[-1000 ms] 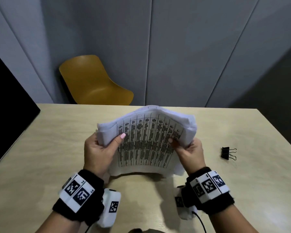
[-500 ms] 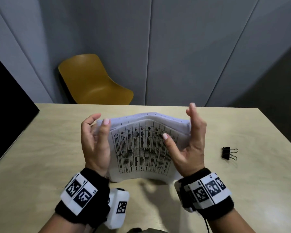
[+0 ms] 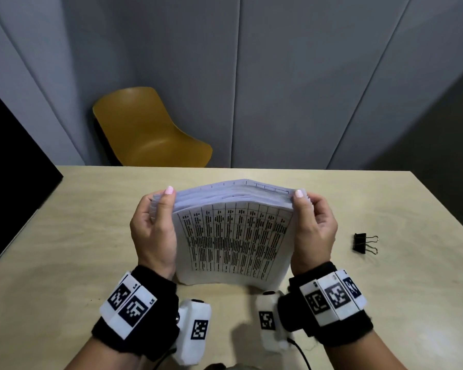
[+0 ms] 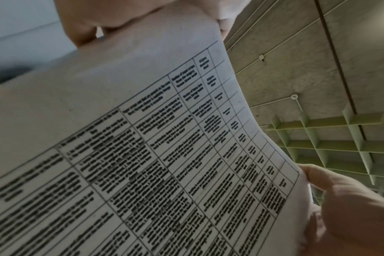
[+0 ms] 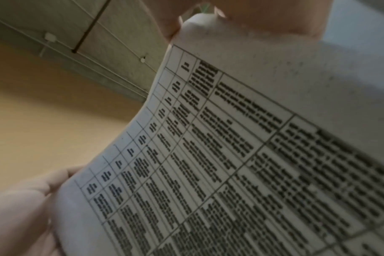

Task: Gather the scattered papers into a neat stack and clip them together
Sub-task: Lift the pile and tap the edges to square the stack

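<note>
A stack of white papers [image 3: 233, 241] with a printed table on its front sheet stands upright on its lower edge on the table, slightly bowed. My left hand [image 3: 158, 209] grips its left edge, thumb tip at the top corner and fingers behind. My right hand [image 3: 310, 209] grips the right edge the same way. The top edges of the sheets lie fanned in steps. The black binder clip [image 3: 364, 243] lies on the table, to the right of my right hand and apart from it. Both wrist views are filled by the printed sheet [image 4: 143, 155] [image 5: 252, 155].
The light wooden table [image 3: 64, 249] runs from the near edge to the wall. A yellow chair [image 3: 150, 132] stands behind its far edge. A black screen [image 3: 8, 169] sits at the left edge. Grey wall panels close the back.
A second ago both hands pinched the bent stack; then they opened with their palms at its sides. Now they grip the stack's side edges near the top, and it stands straighter.
</note>
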